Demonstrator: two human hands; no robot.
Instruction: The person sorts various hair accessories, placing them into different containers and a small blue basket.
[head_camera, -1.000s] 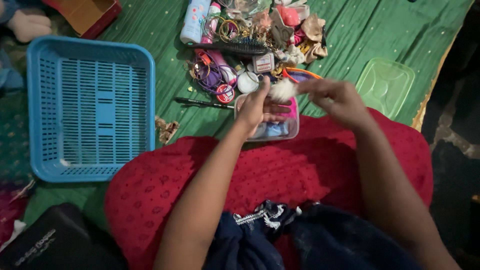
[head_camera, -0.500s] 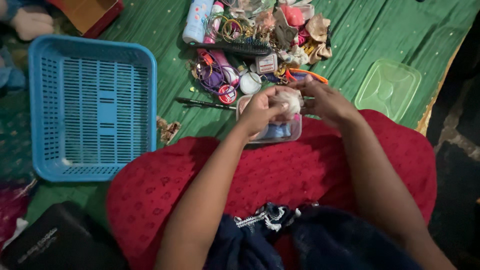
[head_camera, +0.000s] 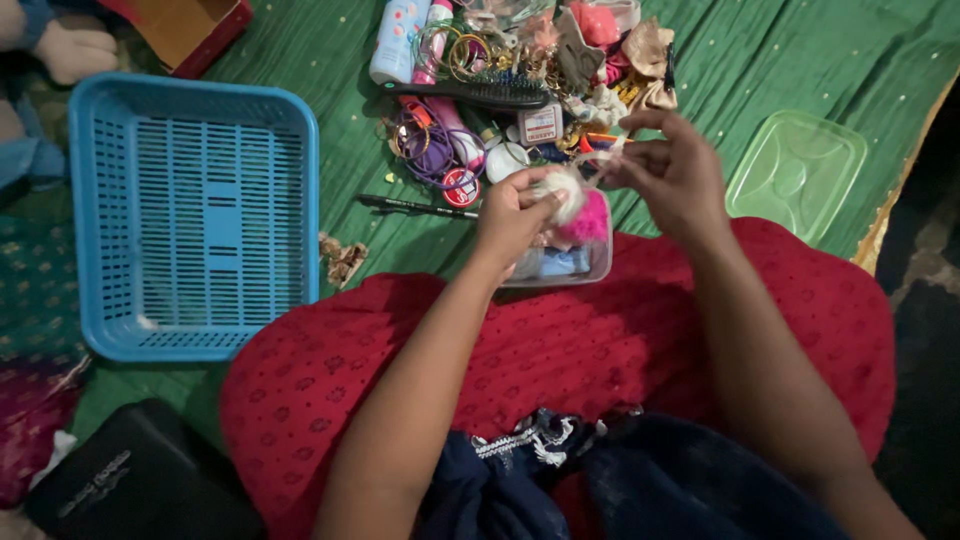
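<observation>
My left hand (head_camera: 508, 215) pinches a small white fluffy pom-pom (head_camera: 562, 188) above a clear plastic box (head_camera: 598, 268) that holds pink and pale blue items. My right hand (head_camera: 672, 172) is raised just to the right of it, its fingers closed on a thin pale strand that runs to the pom-pom. A pink fluffy piece (head_camera: 588, 226) sits in the box under the pom-pom. Both hands hover over my red-clothed lap (head_camera: 560, 340).
A blue slotted basket (head_camera: 195, 210) lies at the left on the green cloth (head_camera: 300, 60). A heap of bangles, hair ties, bottles and a black hairbrush (head_camera: 470, 95) sits behind the box. A clear green lid (head_camera: 795, 175) lies at the right; a black pen (head_camera: 410, 207) is near the box.
The hands first came together around the pom-pom, then parted: my right hand rose up and to the right drawing out a strand while my left keeps the pom-pom.
</observation>
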